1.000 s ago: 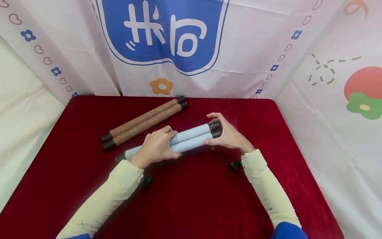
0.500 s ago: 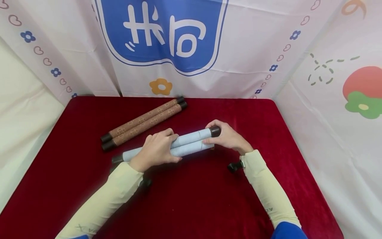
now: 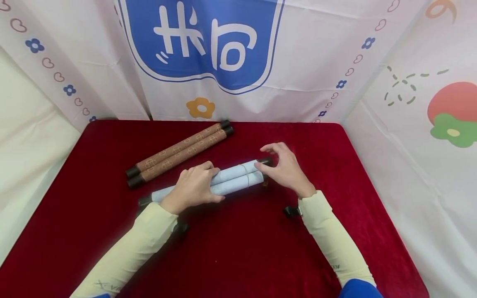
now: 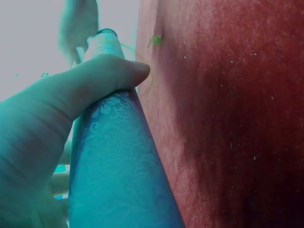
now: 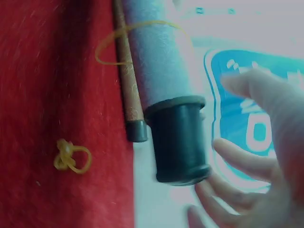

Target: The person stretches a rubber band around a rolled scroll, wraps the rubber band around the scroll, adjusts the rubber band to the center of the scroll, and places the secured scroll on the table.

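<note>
In the head view, my left hand (image 3: 193, 182) grips a light blue scroll (image 3: 234, 180), rolled from both ends into two side-by-side rolls with dark end knobs. The thumb (image 4: 104, 78) lies over the near roll in the left wrist view. A thin yellowish elastic band (image 5: 114, 47) loops around the blue rolls near the right end, standing slack off one side. At that end my right hand (image 3: 287, 169) has its fingers and thumb spread apart. The right wrist view shows those fingers beside the black knob (image 5: 178, 142), not closed on it.
A brown patterned scroll (image 3: 182, 151), also a double roll with black ends, lies behind on the red cloth-covered table (image 3: 238, 256). A small knotted yellow band (image 5: 71, 156) lies on the cloth beneath the blue scroll's right end. White printed curtains (image 3: 305, 99) stand behind and beside the table.
The elastic band has slid from the right knobs inward onto the blue rolls. My right hand has let go and spread its fingers; my left hand keeps its grip.
</note>
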A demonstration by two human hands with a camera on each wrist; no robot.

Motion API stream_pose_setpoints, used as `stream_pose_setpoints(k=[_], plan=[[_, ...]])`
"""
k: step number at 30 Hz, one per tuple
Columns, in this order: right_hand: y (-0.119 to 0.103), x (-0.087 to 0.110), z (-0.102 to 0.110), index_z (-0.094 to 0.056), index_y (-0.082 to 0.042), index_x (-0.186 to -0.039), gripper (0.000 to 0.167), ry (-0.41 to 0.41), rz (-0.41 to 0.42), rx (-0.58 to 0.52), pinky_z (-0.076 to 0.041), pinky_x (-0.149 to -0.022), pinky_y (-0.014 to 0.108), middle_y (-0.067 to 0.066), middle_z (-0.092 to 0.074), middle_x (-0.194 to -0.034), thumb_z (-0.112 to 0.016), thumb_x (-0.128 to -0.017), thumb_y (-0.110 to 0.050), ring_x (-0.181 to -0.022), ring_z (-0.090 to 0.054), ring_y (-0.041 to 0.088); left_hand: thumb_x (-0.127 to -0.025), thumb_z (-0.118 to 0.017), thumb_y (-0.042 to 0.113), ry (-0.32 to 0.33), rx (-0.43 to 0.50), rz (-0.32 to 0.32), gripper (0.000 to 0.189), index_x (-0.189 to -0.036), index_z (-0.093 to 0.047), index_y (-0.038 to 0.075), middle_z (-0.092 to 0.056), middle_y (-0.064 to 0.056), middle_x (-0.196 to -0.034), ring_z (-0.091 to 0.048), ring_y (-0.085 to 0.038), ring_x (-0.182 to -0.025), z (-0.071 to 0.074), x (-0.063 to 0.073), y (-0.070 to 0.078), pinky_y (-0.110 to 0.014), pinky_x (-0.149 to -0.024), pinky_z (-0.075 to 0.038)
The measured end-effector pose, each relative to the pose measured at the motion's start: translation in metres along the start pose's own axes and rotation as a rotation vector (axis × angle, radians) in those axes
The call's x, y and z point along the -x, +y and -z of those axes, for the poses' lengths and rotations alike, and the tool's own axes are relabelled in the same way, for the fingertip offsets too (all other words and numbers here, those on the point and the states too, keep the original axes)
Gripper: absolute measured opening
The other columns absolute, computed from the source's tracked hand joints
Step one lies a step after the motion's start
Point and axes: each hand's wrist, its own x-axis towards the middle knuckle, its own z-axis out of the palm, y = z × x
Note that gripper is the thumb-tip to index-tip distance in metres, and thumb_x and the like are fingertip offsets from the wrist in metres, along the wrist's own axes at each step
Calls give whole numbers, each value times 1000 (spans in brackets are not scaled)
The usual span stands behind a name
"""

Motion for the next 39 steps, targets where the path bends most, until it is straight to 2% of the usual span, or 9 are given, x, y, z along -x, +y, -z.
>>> stream_pose_setpoints(k=[2, 4, 7, 13, 19, 24, 27, 34, 39], plan=[[-7, 2, -2, -72, -13, -116, 35, 69, 62, 59, -53, -93, 45, 7, -66, -116, -83, -90, -33, -104, -62, 25, -65, -94, 58, -12, -4, 5, 81, -127, -75, 10, -67, -4, -104, -64, -18, -81, 0, 0, 0, -36, -54, -49], [-14, 4, -5, -75, -10, -103, 26, 87, 113, 120, -54, -84, 40, 7, -67, -101, -84, -89, -30, -92, -63, 22, -65, -94, 58, -17, -14, 6, 81, -127, -75, 10, -67, -4, -104, -63, -18, -79, -1, -1, 0, -37, -53, -49], [-23, 5, -13, -76, -11, -88, 21, 51, 145, 227, -54, -71, 32, 3, -67, -85, -84, -89, -31, -78, -62, 16, -65, -94, 58, -19, -22, 3, 80, -126, -75, 10, -66, -4, -102, -62, -17, -78, -3, -2, 2, -37, -53, -50], [-28, 5, -27, -78, -11, -81, 17, -16, 136, 362, -50, -64, 28, 1, -66, -78, -79, -89, -25, -72, -56, 15, -64, -95, 57, -24, -19, -5, 79, -125, -76, 10, -65, -4, -99, -62, -17, -75, -4, -5, 7, -36, -52, -48], [-25, 5, -27, -76, -10, -78, 10, 22, 147, 386, -48, -61, 29, 2, -65, -75, -74, -86, -15, -69, -55, 16, -64, -95, 58, -34, -27, 3, 81, -125, -76, 9, -65, -4, -99, -62, -17, -75, -3, -5, 8, -37, -52, -49], [-22, 8, -22, -72, -9, -76, 12, 89, 137, 377, -48, -62, 30, 4, -63, -73, -74, -86, -14, -69, -54, 18, -65, -95, 57, -43, -14, 26, 80, -126, -76, 9, -67, -4, -101, -63, -19, -78, -1, -4, 4, -39, -55, -51], [-21, 14, -21, -71, -10, -74, 14, 101, 147, 385, -47, -62, 30, 3, -63, -73, -74, -87, -15, -69, -53, 18, -67, -94, 58, -47, 7, 46, 79, -126, -76, 9, -68, -4, -102, -64, -20, -79, -1, -5, 1, -40, -57, -51], [-18, 27, -27, -70, -12, -74, 15, 40, 145, 362, -46, -63, 29, 0, -63, -74, -75, -88, -14, -72, -53, 15, -65, -94, 58, -57, 88, 104, 72, -115, -76, 10, -68, -4, -99, -65, -22, -74, 1, -9, -6, -39, -55, -49], [-16, 30, -31, -70, -12, -80, 10, -19, 163, 317, -48, -68, 28, -1, -64, -79, -74, -89, -14, -77, -54, 13, -65, -94, 57, -74, 112, 114, 71, -114, -76, 9, -69, -5, -97, -66, -22, -75, -4, -13, -7, -39, -57, -50]])
